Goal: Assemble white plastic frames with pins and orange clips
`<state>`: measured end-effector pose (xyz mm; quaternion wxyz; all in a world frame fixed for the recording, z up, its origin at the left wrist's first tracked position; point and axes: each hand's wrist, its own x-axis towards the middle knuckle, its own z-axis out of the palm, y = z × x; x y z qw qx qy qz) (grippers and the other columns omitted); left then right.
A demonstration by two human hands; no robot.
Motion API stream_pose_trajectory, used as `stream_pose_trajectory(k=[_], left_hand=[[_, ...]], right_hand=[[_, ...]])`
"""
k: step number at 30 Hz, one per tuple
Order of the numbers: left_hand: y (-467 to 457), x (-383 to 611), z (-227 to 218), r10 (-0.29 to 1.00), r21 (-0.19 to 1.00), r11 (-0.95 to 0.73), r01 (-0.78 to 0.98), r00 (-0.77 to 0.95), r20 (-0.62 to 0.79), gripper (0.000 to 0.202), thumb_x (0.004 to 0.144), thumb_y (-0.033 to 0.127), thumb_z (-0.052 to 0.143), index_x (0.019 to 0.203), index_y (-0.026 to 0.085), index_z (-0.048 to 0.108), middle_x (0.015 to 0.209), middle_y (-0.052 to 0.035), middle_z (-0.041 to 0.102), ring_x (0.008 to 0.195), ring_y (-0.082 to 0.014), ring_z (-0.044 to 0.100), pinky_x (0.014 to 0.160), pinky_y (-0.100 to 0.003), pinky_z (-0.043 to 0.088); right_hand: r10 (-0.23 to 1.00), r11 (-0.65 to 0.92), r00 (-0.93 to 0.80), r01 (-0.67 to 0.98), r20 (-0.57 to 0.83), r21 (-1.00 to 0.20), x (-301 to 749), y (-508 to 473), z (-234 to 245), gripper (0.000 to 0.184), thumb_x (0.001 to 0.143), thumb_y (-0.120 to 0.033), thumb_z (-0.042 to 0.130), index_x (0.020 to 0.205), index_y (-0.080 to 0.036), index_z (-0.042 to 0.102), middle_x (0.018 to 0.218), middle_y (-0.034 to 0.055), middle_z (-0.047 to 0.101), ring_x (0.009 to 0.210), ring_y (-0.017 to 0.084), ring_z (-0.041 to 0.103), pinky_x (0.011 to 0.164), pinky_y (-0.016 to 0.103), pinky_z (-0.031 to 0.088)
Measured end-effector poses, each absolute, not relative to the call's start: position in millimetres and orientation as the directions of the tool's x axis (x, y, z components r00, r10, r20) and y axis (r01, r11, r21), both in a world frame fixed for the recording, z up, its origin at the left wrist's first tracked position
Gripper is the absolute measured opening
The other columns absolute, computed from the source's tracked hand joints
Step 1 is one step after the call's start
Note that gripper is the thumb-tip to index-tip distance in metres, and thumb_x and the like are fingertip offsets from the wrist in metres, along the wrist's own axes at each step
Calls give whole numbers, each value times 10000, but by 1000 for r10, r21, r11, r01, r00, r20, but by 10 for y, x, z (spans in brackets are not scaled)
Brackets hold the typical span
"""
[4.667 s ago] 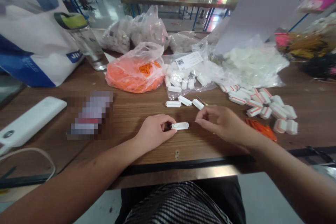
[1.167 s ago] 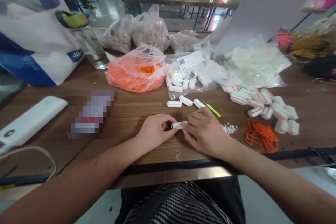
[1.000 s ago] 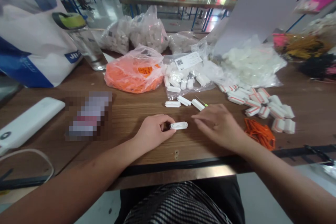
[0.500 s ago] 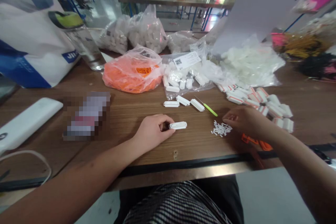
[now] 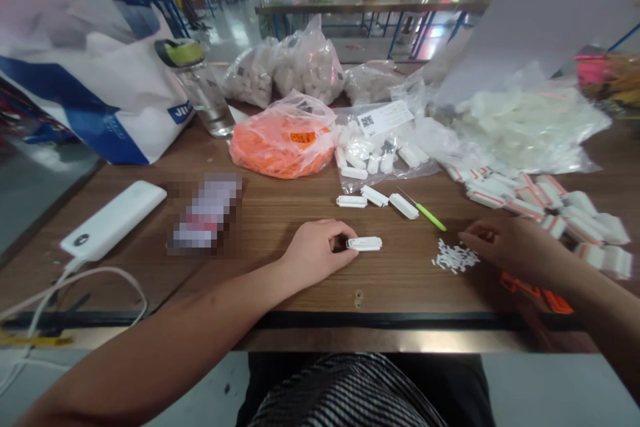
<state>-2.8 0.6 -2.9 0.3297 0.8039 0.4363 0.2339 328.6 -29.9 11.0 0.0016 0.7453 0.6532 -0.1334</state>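
The white connector housing lies flat on the table. Its left end is pinched between the thumb and fingers of the left hand, which steadies it with the slotted face toward the person. Right of the housing, the right hand rests with fingertips gathered at a heap of tiny white pins, close enough for easy picking; whether it grips one I cannot tell.

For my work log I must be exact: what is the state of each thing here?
left hand, closed on white connector
right hand, fingertips at pin pile, grip unclear
green tool, lying flat, untouched
bottle, standing, lid on
power bank, cable attached
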Motion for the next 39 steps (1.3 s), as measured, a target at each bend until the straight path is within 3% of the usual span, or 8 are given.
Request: stream_pose_trajectory(k=[5,11,15,18,25,31,36,39], left_hand=[[-4,-34,-15,855,744,-388,544,513,71,128,735,237,719,860,204,713,625,42,553,548,-106,469,588,-249,381],[-8,-35,-8,852,751,-387,535,518,70,128,732,226,724,857,199,713,636,41,556,540,-100,462,583,-245,376],[-6,-33,-17,853,742,-397,540,516,81,123,736,232,720,856,205,713,623,45,552,535,-100,465,596,-250,382],[0,-31,-27,852,731,-411,544,515,95,128,736,239,719,860,206,713,607,48,540,532,-102,465,597,-255,377],[8,-28,-48,855,737,-402,543,511,90,134,730,243,715,861,214,717,602,50,536,538,-102,457,591,-254,368],[6,-27,-44,860,748,-382,543,504,74,130,732,240,696,859,221,717,612,50,551,529,-95,441,572,-239,360],[8,-26,-25,852,734,-399,550,518,75,121,752,245,689,865,212,714,616,43,550,533,-102,459,574,-245,364],[7,-24,-15,850,736,-400,546,522,74,122,752,236,690,869,212,714,624,42,554,537,-101,463,572,-241,365]], right_hand=[[972,-147,105,970,-212,-192,3348,-293,77,146,734,-346,635,692,-239,726,673,68,725,641,228,666,625,337,429],[976,-153,105,954,-190,-259,3376,-335,61,204,736,-428,613,741,-268,740,717,33,735,658,222,670,608,322,443],[1000,-9,4,987,-31,-162,3282,-416,82,288,745,-455,517,677,-267,724,728,52,732,707,260,668,658,371,441],[1000,-16,15,995,-11,-102,3201,-441,98,330,735,-470,465,641,-262,704,679,58,712,693,279,657,659,398,426],[988,-151,153,951,-12,-268,3042,-350,316,272,674,-430,499,594,-233,669,625,52,682,606,242,626,563,350,406],[990,141,-119,846,76,-515,2602,-318,360,260,784,-409,530,672,-220,669,656,32,693,588,175,617,584,311,437],[957,289,-280,878,80,-381,2421,-218,190,197,807,-285,568,644,-213,652,648,12,676,648,179,607,724,360,420],[958,279,-284,871,48,-405,2437,-194,192,197,825,-270,574,662,-211,668,654,3,674,651,170,608,702,336,412]])
